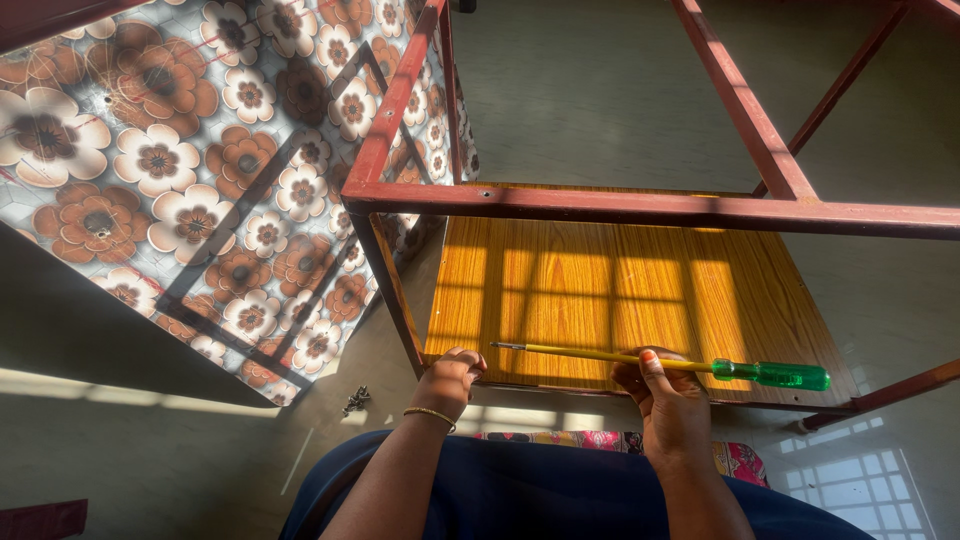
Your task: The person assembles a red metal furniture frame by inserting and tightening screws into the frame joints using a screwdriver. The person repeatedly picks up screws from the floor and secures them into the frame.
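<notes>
screws [355,400] on floor, prob. left of board [600,300]

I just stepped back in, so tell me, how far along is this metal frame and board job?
One wooden board already lies on the red metal frame; whether it is screwed down cannot be told. In hand: the right hand holds a green-handled screwdriver, and the left hand touches the board's edge. The floral panel leans against the frame, loose screws on the floor.

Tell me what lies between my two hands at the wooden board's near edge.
In the head view, only bare wooden board shows between left hand and right hand, with the screwdriver shaft crossing above it.
</notes>
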